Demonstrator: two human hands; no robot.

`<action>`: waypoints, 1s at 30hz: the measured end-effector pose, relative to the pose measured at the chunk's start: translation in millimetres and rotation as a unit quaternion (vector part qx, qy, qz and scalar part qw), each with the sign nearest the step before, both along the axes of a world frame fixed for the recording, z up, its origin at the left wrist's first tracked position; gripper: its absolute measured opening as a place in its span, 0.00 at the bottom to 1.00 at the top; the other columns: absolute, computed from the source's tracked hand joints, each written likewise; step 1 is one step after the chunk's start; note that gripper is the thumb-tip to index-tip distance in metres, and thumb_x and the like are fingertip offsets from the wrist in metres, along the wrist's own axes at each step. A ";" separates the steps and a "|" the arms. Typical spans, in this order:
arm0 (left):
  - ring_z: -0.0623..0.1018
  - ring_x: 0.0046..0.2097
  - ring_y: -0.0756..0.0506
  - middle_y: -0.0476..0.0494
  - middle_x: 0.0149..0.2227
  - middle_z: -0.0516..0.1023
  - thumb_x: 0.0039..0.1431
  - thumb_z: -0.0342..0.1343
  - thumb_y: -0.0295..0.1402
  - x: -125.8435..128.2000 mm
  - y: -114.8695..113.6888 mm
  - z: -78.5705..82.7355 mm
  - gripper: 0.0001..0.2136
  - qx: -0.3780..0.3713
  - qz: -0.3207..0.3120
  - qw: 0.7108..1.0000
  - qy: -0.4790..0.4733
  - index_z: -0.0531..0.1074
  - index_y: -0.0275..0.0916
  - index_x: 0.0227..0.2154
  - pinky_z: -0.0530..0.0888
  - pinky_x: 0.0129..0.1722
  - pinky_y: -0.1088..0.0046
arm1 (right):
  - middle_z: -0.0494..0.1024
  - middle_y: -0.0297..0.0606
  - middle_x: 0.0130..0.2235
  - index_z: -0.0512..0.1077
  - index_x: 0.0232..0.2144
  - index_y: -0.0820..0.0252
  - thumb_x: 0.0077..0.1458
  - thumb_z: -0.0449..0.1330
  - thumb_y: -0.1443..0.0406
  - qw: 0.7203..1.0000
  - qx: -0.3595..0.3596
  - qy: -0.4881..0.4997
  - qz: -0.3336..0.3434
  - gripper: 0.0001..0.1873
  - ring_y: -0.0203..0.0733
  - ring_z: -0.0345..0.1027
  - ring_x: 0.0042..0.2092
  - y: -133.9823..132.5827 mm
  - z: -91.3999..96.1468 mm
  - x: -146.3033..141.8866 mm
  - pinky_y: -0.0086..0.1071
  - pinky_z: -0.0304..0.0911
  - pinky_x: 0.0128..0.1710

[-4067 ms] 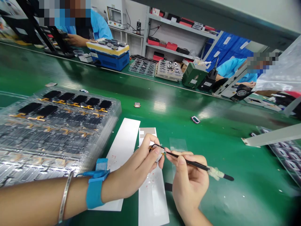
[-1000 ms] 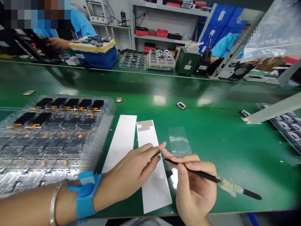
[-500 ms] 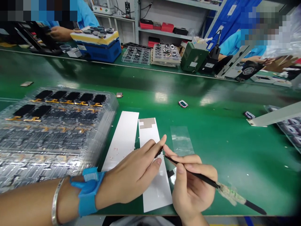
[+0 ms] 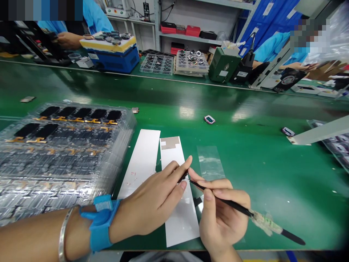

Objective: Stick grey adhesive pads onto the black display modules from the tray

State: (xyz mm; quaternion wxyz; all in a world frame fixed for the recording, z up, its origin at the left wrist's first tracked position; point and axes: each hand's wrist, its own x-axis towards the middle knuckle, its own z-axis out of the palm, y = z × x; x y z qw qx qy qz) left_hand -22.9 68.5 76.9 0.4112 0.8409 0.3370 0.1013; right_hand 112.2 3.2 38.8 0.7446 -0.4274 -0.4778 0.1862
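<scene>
Part (image 4: 183, 177) held edge-on above the grey-patched strip (image 4: 182, 222), pinched between thumb and fingers of the left hand (image 4: 152, 200). Right hand (image 4: 226, 216) closed round tweezers (image 4: 236, 206), tips at the part's edge (whether they grip anything, cannot tell). Work on this piece looks under way, unfinished; seven screens (image 4: 48, 133) lie in the tray (image 4: 120, 154), amount left unclear.
</scene>
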 end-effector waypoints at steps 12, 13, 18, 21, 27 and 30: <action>0.74 0.44 0.43 0.42 0.47 0.69 0.71 0.31 0.40 -0.8 0.7 0.8 0.25 -0.004 -0.004 1.000 0.003 0.43 0.44 0.68 0.74 0.44 0.63 | 0.75 0.38 0.39 0.66 0.42 0.59 0.57 0.51 0.83 0.999 0.034 -0.007 0.023 0.17 0.44 0.76 0.47 1.4 -4.9 1.1 0.46 0.77 0.48; 0.74 0.43 0.43 0.42 0.47 0.69 0.71 0.31 0.41 -1.0 0.7 0.3 0.25 -0.002 -0.005 1.000 0.003 0.43 0.45 0.68 0.74 0.43 0.63 | 0.75 0.38 0.39 0.66 0.42 0.59 0.58 0.51 0.82 0.999 0.033 -0.008 0.023 0.17 0.44 0.76 0.47 1.4 -5.0 1.1 0.46 0.77 0.48; 0.75 0.40 0.43 0.43 0.48 0.70 0.72 0.30 0.40 -1.5 0.7 -2.5 0.24 0.010 -0.005 1.000 0.012 0.43 0.48 0.68 0.74 0.39 0.63 | 0.75 0.38 0.39 0.66 0.41 0.59 0.58 0.51 0.82 0.999 0.027 -0.017 0.016 0.16 0.45 0.76 0.47 0.9 -4.9 0.5 0.46 0.76 0.49; 0.75 0.38 0.43 0.42 0.50 0.70 0.72 0.29 0.40 -1.2 1.0 -3.2 0.24 0.016 -0.008 1.000 0.019 0.43 0.49 0.68 0.74 0.38 0.63 | 0.75 0.39 0.38 0.66 0.41 0.59 0.58 0.51 0.82 0.999 0.027 -0.025 0.007 0.16 0.44 0.77 0.46 0.3 -4.9 0.1 0.46 0.77 0.49; 0.75 0.39 0.43 0.42 0.50 0.70 0.71 0.29 0.40 -1.2 0.6 -4.2 0.24 0.022 -0.012 0.999 0.026 0.41 0.49 0.68 0.74 0.39 0.62 | 0.75 0.38 0.38 0.66 0.41 0.59 0.57 0.52 0.82 0.999 0.032 -0.035 -0.003 0.17 0.45 0.77 0.45 -0.6 -6.2 0.8 0.46 0.78 0.46; 0.75 0.38 0.43 0.41 0.50 0.70 0.71 0.28 0.41 -1.2 0.6 -4.6 0.24 0.022 -0.014 0.999 0.030 0.41 0.48 0.68 0.74 0.39 0.63 | 0.75 0.39 0.39 0.66 0.41 0.60 0.56 0.51 0.83 0.999 0.033 -0.039 0.008 0.18 0.45 0.77 0.46 -0.5 -7.1 1.1 0.46 0.78 0.47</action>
